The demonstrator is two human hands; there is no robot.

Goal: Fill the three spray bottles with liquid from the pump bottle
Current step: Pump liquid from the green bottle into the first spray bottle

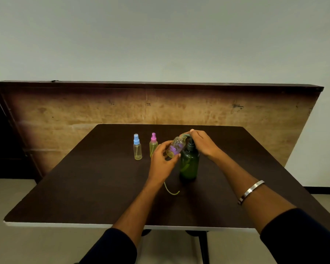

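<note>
A dark green pump bottle [189,164] stands upright near the middle of the table. My right hand [203,142] rests on its pump head, fingers bent over the nozzle. My left hand [163,162] holds a small clear spray bottle [176,147] with a purple pattern, uncapped, tilted with its mouth up against the pump nozzle. Yellowish liquid sits in its lower part. To the left stand two capped spray bottles: one with a blue cap [137,147] and one with a pink cap [153,144], both holding some yellow liquid.
A thin yellowish dip tube [171,191] lies on the dark brown table [84,187] just in front of my left wrist. A wooden board [65,111] leans behind the table's far edge. The near edge is white.
</note>
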